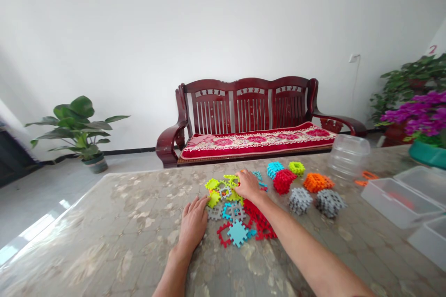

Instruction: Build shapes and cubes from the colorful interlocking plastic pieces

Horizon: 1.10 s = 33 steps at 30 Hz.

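Note:
A loose pile of flat interlocking plastic building tiles lies on the table in front of me. Resting at its left edge, my left hand is palm down with fingers stretched out, the tips by a yellow-green tile. My right hand reaches over the far side of the heap, thumb and fingers curled round the edge of a yellow-green tile. Nearer to me are a light-blue tile, a red frame tile and grey tiles. Red tiles lie partly under my right forearm.
Sorted stacks stand to the right: blue, red, yellow-green, orange and grey. Clear plastic boxes and a clear tub are farther right. Beyond the patterned table is a wooden bench.

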Motion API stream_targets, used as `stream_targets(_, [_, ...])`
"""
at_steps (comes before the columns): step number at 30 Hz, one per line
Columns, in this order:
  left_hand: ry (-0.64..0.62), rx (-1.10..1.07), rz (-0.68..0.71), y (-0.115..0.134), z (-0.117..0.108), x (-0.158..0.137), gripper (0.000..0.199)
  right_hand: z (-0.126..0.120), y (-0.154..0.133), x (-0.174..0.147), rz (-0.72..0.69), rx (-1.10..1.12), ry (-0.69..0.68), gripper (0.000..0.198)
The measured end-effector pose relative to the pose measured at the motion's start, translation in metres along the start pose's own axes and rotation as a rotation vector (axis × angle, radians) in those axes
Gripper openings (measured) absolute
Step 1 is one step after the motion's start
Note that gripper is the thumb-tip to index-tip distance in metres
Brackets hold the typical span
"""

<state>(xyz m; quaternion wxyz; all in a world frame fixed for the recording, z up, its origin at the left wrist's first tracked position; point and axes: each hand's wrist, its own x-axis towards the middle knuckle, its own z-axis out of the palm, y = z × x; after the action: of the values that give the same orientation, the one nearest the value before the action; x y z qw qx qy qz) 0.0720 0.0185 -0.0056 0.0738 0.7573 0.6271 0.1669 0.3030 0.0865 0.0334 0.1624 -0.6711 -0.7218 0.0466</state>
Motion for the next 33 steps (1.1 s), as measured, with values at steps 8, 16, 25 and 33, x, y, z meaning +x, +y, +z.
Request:
stream_targets(8, [0.026, 0.011, 0.029, -0.004, 0.004, 0.001, 0.048, -0.019, 0.005, -0.015, -0.022, 0.143, 0.034, 0.019])
stream_targets(16, [0.033, 0.008, 0.029, -0.004, 0.003, 0.000, 0.046, -0.045, 0.025, -0.018, -0.132, 0.449, -0.184, 0.026])
stream_targets(25, [0.016, -0.004, 0.027, -0.004, 0.002, 0.002, 0.047, -0.042, 0.057, -0.035, -0.070, 0.435, -0.177, 0.023])
stream_targets(33, [0.033, 0.007, 0.027, -0.006, 0.004, 0.002, 0.046, -0.038, 0.029, -0.072, -0.011, 0.101, -0.129, 0.052])
